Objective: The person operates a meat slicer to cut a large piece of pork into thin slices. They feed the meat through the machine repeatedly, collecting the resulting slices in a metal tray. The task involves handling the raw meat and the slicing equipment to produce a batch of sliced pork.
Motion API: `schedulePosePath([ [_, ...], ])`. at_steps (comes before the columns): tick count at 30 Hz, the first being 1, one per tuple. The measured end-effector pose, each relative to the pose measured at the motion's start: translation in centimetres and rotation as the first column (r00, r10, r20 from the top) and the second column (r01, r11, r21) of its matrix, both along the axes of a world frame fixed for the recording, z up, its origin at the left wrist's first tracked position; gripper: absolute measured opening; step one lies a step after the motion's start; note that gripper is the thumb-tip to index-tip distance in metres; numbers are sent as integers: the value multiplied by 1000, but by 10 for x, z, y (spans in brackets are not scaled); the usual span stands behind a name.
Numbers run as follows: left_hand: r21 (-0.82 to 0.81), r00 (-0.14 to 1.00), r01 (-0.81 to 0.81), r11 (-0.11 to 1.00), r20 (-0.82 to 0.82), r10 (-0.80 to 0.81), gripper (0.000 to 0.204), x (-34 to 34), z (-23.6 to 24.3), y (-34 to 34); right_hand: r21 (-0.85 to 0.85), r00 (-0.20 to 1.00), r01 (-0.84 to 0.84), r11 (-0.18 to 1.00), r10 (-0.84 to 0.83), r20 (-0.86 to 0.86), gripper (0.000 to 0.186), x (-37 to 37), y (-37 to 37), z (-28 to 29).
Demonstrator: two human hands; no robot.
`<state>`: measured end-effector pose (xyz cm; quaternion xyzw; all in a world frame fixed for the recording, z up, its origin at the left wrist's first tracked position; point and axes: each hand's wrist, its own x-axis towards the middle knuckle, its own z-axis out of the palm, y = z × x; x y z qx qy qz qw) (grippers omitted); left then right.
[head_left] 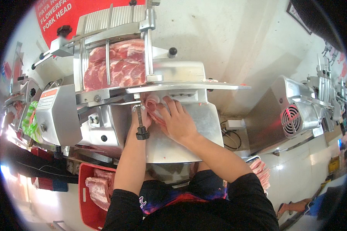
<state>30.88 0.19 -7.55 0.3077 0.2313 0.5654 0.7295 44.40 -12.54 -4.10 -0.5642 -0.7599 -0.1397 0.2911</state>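
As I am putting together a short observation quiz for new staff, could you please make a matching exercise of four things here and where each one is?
1. Red crate
2. Large meat block
3. Right hand
4. Round vent grille

A. On the metal machine at the right
B. On the slicer, crossed by a thin metal bar
C. Touching thin meat
D. Lower left, with meat inside

Pairs: 1-D; 2-B; 3-C; 4-A

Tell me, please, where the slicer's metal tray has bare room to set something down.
The metal tray is bare between the right hand and the tray's right edge, and between the forearms near its front edge, save a tiny scrap. Its far left is crowded: the left hand, meat and black-knobbed screw sit close together.
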Motion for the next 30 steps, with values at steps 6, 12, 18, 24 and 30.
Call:
schedulePosePath([
  [6, 33, 996, -11, 999, -92, 14, 24, 1, 8, -5, 92, 999, -24, 995, 20, 47, 65, -3, 4, 4],
  [12, -33, 991, -68, 997, -114, 64, 13, 4, 8, -4, 33, 998, 24, 999, -26, 59, 43, 3, 3, -3],
  [18, 21, 965, 73, 997, 253, -76, 12, -20, -22, 20, 32, 987, -33, 999, 27, 158, 26, 2, -5, -11],
  [24, -75, 989, -53, 996, 131, 63, 15, 2, 19, -13, -93, 991, 9, 996, 4, 136, 25, 8, -2, -18],
  [30, 112, 991, -6, 994, 133, -9, 17, -4, -7, 10, -97, 994, -7, 995, 17, 109, 25, 3, -3, -14],
])
